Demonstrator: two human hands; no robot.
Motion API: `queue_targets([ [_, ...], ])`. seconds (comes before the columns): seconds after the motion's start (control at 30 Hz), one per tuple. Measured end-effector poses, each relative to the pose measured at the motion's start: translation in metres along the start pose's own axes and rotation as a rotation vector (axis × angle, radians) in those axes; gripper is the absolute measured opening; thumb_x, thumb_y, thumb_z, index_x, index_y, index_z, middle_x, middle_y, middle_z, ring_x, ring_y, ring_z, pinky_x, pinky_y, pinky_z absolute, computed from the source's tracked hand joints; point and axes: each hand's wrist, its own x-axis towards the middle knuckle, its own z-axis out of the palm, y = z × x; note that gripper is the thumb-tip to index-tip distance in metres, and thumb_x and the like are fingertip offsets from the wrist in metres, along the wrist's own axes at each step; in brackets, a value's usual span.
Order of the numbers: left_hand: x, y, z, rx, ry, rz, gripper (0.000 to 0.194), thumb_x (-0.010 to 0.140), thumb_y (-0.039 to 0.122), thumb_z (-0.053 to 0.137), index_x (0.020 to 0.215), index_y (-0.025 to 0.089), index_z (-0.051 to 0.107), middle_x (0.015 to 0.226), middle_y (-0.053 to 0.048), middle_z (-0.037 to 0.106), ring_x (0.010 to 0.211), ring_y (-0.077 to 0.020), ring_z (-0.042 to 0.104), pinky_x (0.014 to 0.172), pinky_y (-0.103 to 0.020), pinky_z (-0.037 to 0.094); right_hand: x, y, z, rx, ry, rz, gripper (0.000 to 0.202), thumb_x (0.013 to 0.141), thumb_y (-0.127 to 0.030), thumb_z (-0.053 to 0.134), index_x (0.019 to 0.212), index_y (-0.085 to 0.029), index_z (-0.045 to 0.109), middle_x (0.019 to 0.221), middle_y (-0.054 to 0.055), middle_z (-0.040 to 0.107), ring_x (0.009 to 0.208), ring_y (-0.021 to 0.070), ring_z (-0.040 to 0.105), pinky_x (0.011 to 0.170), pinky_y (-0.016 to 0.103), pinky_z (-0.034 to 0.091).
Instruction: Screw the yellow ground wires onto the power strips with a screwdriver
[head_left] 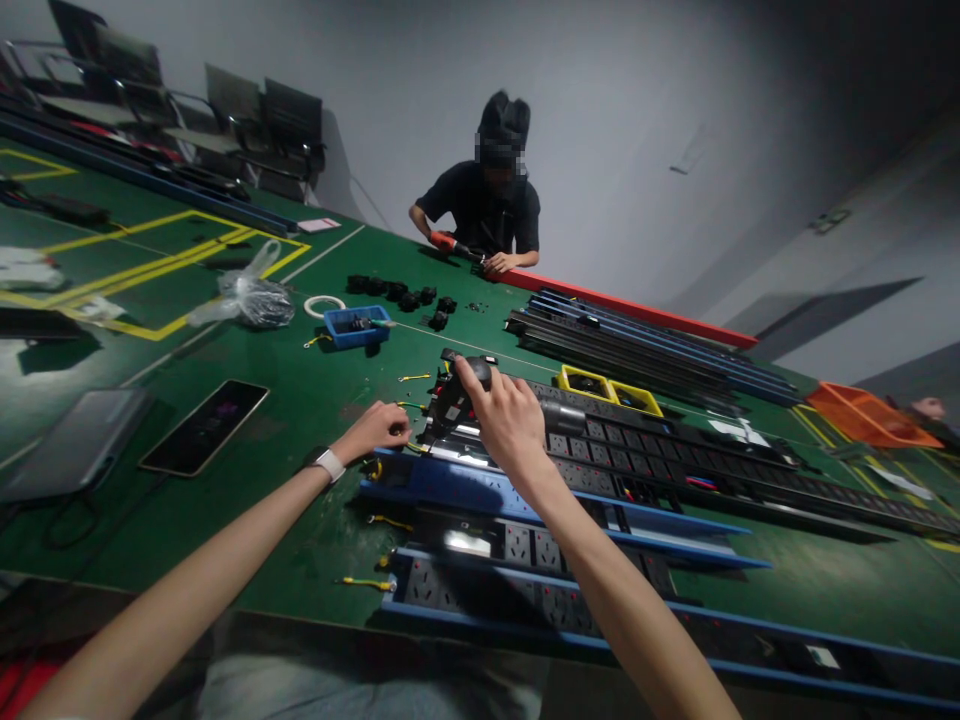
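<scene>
My right hand [514, 420] is wrapped around a black cordless screwdriver [562, 417], held over the left ends of the power strips. Beside that end, my left hand [379, 430] has its fingers curled in close to a green-yellow wire [409, 405]; what they pinch, if anything, is hidden. Below my hands lie a blue-railed power strip [450, 482] and another blue-edged strip [480, 590] with rows of black sockets. Short yellow-green ground wires [364, 583] stick out from their left ends. My right forearm covers part of the strips.
Left of my hands lie a phone [206, 428] and a grey power bank [75, 440]. Farther back are a blue parts tray [356, 327], a plastic bag [259, 300] and yellow bins [585, 383]. Across the green table a person [484, 210] works with a red-and-black tool.
</scene>
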Motion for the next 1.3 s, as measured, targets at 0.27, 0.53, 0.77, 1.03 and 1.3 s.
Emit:
queue_targets([
  [0.27, 0.000, 0.001, -0.001, -0.003, 0.001, -0.007, 0.018, 0.087, 0.028, 0.058, 0.072, 0.019, 0.062, 0.076, 0.000, 0.065, 0.076, -0.0153, 0.056, 0.074, -0.029, 0.029, 0.007, -0.008, -0.004, -0.034, 0.045, -0.050, 0.071, 0.097, -0.008, 0.034, 0.160, -0.032, 0.013, 0.112, 0.011, 0.063, 0.097, 0.0205, 0.060, 0.084, 0.033, 0.046],
  [0.53, 0.002, -0.001, 0.000, 0.002, -0.003, -0.010, 0.018, 0.086, 0.030, 0.059, 0.073, 0.019, 0.062, 0.076, 0.000, 0.066, 0.078, -0.0160, 0.057, 0.074, -0.030, 0.028, 0.010, -0.010, -0.001, -0.071, 0.103, -0.089, 0.070, 0.097, -0.007, 0.031, 0.160, -0.033, 0.014, 0.112, 0.011, 0.062, 0.093, 0.0196, 0.060, 0.081, 0.033, 0.045],
  [0.77, 0.002, -0.001, 0.000, -0.007, -0.012, -0.012, 0.017, 0.086, 0.028, 0.059, 0.072, 0.019, 0.061, 0.075, 0.001, 0.066, 0.078, -0.0157, 0.058, 0.074, -0.030, 0.029, 0.012, -0.012, 0.001, -0.084, 0.119, -0.101, 0.075, 0.094, -0.005, 0.036, 0.159, -0.033, 0.013, 0.113, 0.010, 0.062, 0.092, 0.0187, 0.059, 0.082, 0.032, 0.044],
  [1.03, 0.002, 0.001, -0.003, -0.013, -0.002, -0.011, 0.017, 0.086, 0.028, 0.059, 0.071, 0.019, 0.061, 0.074, 0.001, 0.066, 0.078, -0.0156, 0.058, 0.074, -0.029, 0.029, 0.015, -0.007, 0.004, -0.085, 0.136, -0.101, 0.074, 0.094, -0.006, 0.037, 0.159, -0.032, 0.014, 0.111, 0.010, 0.063, 0.091, 0.0189, 0.060, 0.081, 0.032, 0.043],
  [1.3, 0.002, 0.001, -0.004, -0.016, 0.000, -0.001, 0.017, 0.085, 0.027, 0.059, 0.071, 0.020, 0.061, 0.073, 0.001, 0.067, 0.077, -0.0158, 0.058, 0.073, -0.029, 0.030, 0.015, -0.004, 0.004, -0.094, 0.064, -0.069, 0.079, 0.091, -0.006, 0.040, 0.160, -0.024, 0.007, 0.120, 0.016, 0.062, 0.095, 0.0209, 0.061, 0.084, 0.034, 0.043],
])
